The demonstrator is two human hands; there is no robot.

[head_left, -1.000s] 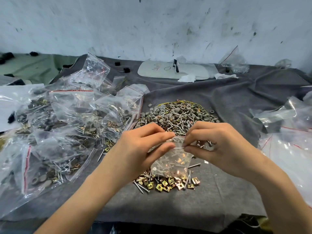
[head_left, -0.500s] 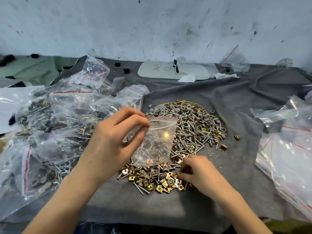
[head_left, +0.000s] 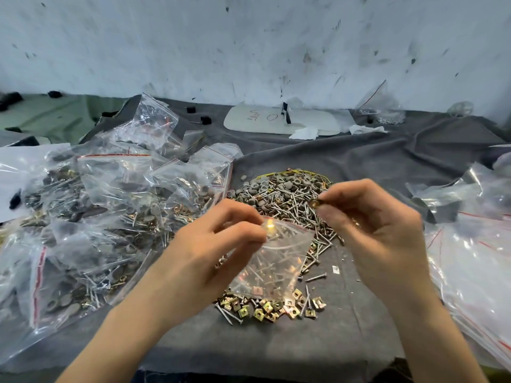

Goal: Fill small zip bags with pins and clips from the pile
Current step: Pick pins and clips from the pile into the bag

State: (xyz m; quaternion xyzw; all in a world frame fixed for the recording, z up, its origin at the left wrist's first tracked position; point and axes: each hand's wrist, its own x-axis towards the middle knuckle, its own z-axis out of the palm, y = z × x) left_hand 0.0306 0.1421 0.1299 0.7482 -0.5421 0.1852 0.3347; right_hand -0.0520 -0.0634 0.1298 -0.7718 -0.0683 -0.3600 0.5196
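My left hand (head_left: 221,244) pinches the zip bag (head_left: 276,266) at its mouth; the bag hangs mouth-up over the pile (head_left: 282,194), long axis downward, holding pins. My right hand (head_left: 378,225) pinches a clip (head_left: 314,203) beside it.

Grey cloth-covered table (head_left: 359,167), hardware pile (head_left: 287,197), filled bags (head_left: 110,205), white board (head_left: 276,123)

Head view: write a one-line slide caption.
Left hand pinches a small clear zip bag by its top; right hand pinches a gold metal clip above the pile of silver pins.
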